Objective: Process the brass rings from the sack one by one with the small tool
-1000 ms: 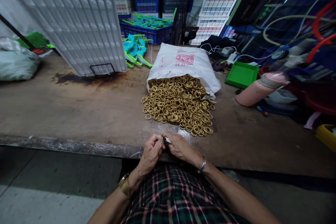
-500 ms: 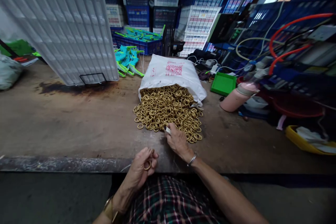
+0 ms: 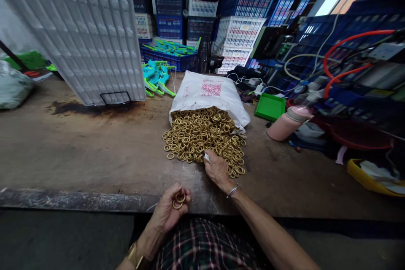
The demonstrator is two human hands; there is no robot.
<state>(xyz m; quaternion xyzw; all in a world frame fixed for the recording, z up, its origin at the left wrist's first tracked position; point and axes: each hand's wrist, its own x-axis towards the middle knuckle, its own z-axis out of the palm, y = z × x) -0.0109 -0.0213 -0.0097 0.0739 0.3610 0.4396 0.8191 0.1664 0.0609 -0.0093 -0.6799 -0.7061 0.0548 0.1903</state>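
Note:
My left hand (image 3: pixel 173 203), near the table's front edge, is curled around two gold-coloured rings (image 3: pixel 180 198), which show between thumb and fingers. At the near edge of a heap of similar rings (image 3: pixel 202 135), my right hand (image 3: pixel 217 169) reaches down with its fingers drawn together. A small white piece with a dark end (image 3: pixel 206 157) shows at those fingertips; whether it is held or wrapped on a finger is unclear. Anything else in that grip is hidden. The heap spills from the mouth of a white sack (image 3: pixel 209 90) with red print, lying on its side.
The brown table (image 3: pixel 95 147) bears a leaning ribbed white panel (image 3: pixel 95 38) at left. To the right are a green tray (image 3: pixel 270 106), a pink bottle (image 3: pixel 287 123) and a yellow basin (image 3: pixel 373 179). Stacked crates (image 3: pixel 242 31) stand behind, near turquoise-and-green items (image 3: pixel 156 76).
Two rings now show in my left hand, where one showed clearly before. My right hand stays at the heap's near edge. The camera view has shifted slightly.

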